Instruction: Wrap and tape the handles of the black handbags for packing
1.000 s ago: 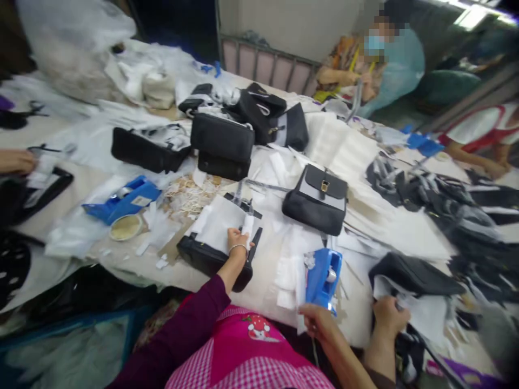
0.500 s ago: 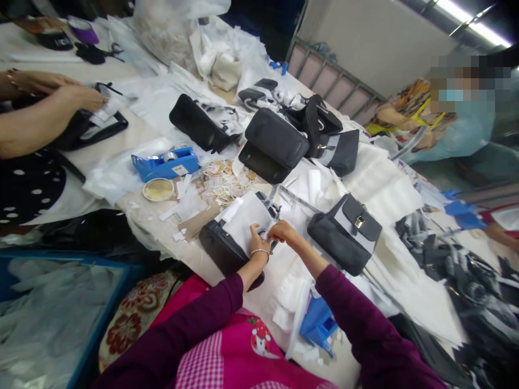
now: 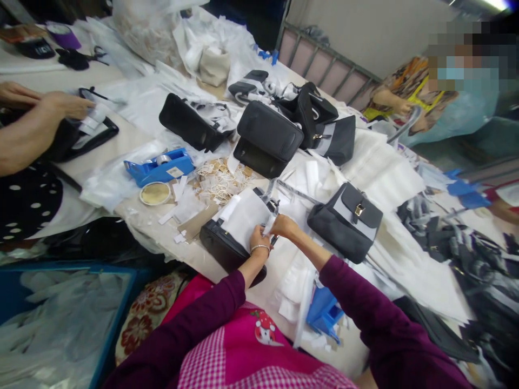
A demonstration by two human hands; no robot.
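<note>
A black handbag (image 3: 221, 246) lies on the table edge in front of me, its top covered by a sheet of white wrapping (image 3: 243, 216). My left hand (image 3: 259, 239), with a bangle at the wrist, pinches the right edge of that wrapping by the bag's clasp. My right hand (image 3: 284, 226) meets it from the right and grips the same white strip. Both sleeves are dark purple.
A blue tape dispenser (image 3: 322, 313) stands near my right elbow, another blue tape dispenser (image 3: 160, 166) by a tape roll (image 3: 155, 193). Several black bags (image 3: 270, 138) and a grey-flap bag (image 3: 344, 221) lie beyond. A co-worker's hands (image 3: 48, 105) work at left; a seated person is at far right.
My right hand left the near blue dispenser and came up to the bag's wrapping beside my left hand. The view swung left.
</note>
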